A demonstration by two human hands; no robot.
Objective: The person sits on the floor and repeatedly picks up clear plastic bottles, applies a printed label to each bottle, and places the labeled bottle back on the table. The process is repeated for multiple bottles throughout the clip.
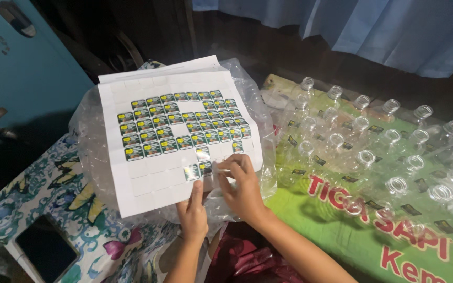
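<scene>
Hands (221, 202) on sticker sheet (176, 136), bottles (384, 152) beside.

- Under the right hand (242, 191), the near corner of the sticker sheet (148, 178) is covered, so whether the grip's fingertips pinch a label or only press on the sheet cannot be told.
- The left hand (194, 212) hides the sheet's lower edge beneath its thumb; its fingers lie under the paper — unseen.
- The labels (182, 123) beyond the grip are too small to make out.
- The clear plastic bag (93, 112) below the sheet is mostly covered.
- Right of the grip, the clear bottles (365, 157) blur into each other; the farthest run off the edge.
- Left and nearer than the grip, the dark phone (45, 247) — its near end cut by the frame.
- Both forearms leave the bottom edge.
</scene>
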